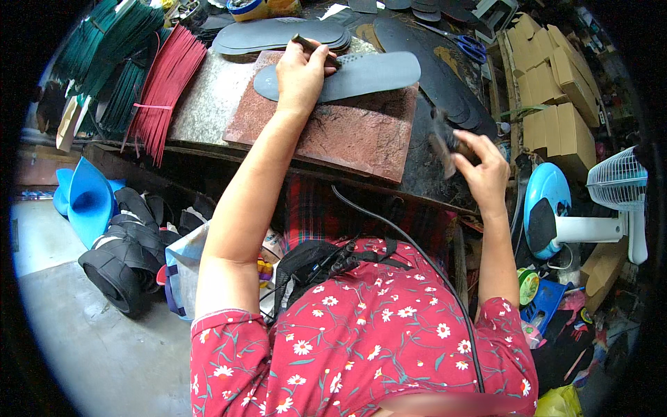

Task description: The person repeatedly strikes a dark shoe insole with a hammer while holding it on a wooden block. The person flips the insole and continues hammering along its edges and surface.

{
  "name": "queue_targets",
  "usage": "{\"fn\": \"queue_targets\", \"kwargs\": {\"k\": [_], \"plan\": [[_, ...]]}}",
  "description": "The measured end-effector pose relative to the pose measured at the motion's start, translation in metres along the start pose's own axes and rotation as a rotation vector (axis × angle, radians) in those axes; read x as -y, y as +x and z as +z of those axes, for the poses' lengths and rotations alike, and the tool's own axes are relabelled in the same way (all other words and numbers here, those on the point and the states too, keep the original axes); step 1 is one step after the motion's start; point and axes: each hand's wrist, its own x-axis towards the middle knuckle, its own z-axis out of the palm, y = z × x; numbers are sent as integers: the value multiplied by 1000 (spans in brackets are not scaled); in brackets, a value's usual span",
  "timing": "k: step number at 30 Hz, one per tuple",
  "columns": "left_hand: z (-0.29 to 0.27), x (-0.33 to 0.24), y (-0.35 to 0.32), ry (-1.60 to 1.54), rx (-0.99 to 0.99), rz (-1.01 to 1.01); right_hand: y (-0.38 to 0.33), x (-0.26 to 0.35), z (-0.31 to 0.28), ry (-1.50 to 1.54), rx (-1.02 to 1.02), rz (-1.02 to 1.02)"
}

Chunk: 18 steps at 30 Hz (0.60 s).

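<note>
A grey shoe insole (361, 74) lies flat on a reddish stone slab (347, 132) on the workbench. My left hand (300, 69) presses down on the insole's left end and grips a small dark stick-like tool (309, 46) across its fingers. My right hand (483, 163) is off the slab to the right, closed around a dark brush (443, 142) that is blurred. The brush hangs over the black bench surface, apart from the insole.
A stack of grey insoles (278, 33) lies behind the slab, and black sole cutouts (445, 83) lie to the right. Red straps (163, 87) and green straps (104, 48) lie at left. Blue scissors (472, 48), cardboard boxes (556, 90) and a white fan (618, 187) stand right. Black rubber rolls (125, 257) sit on the floor.
</note>
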Motion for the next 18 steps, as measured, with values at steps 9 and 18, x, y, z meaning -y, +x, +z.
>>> {"fn": "queue_targets", "kwargs": {"k": [9, 18], "plan": [[5, -12, -14, 208, -50, 217, 82, 51, 12, -128, -103, -609], [-39, -39, -13, -73, -379, 377, 186, 104, 104, -85, -13, -928]]}}
